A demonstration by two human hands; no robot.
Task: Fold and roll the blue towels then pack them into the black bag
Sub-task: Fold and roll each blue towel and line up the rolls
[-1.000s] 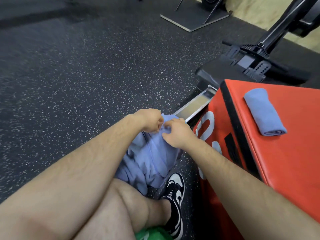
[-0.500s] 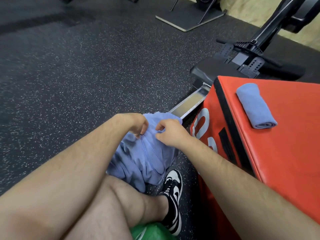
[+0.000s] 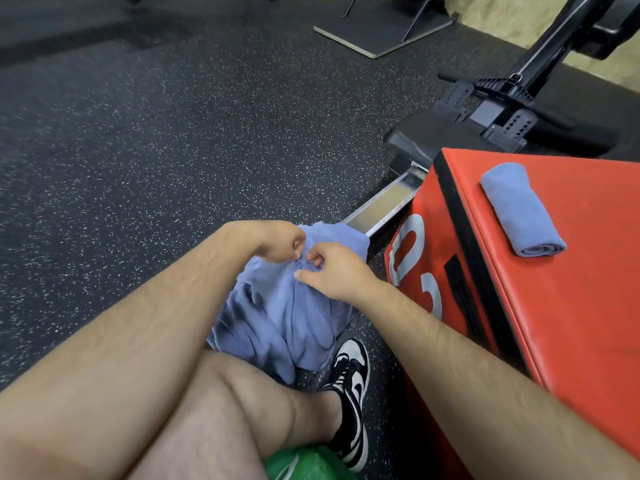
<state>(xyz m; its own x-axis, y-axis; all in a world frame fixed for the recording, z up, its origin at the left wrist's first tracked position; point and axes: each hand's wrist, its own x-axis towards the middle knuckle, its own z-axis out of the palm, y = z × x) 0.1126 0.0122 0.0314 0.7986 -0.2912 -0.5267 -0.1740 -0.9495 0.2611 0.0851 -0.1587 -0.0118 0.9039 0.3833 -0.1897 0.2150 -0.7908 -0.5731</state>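
Note:
A crumpled blue towel [image 3: 284, 320] hangs in a bunch over the speckled floor, in front of my knee. My left hand [image 3: 277, 242] grips its top edge with curled fingers. Right beside it, my right hand [image 3: 332, 268] pinches the same top edge between thumb and fingers. A second blue towel [image 3: 521, 209], rolled into a tight cylinder, lies on top of the red padded box [image 3: 571, 306] at the right. No black bag is in view.
A rowing machine [image 3: 502, 116] with a metal rail [image 3: 384, 206] stands behind the red box. A flat metal stand base [image 3: 377, 32] sits on the floor further back. My leg and black-and-white shoe [image 3: 349, 393] are below the towel, with a green object [image 3: 304, 465] at the bottom edge.
My hands moved a little apart along the towel's top edge, then came close together again. The towel still hangs bunched between them.

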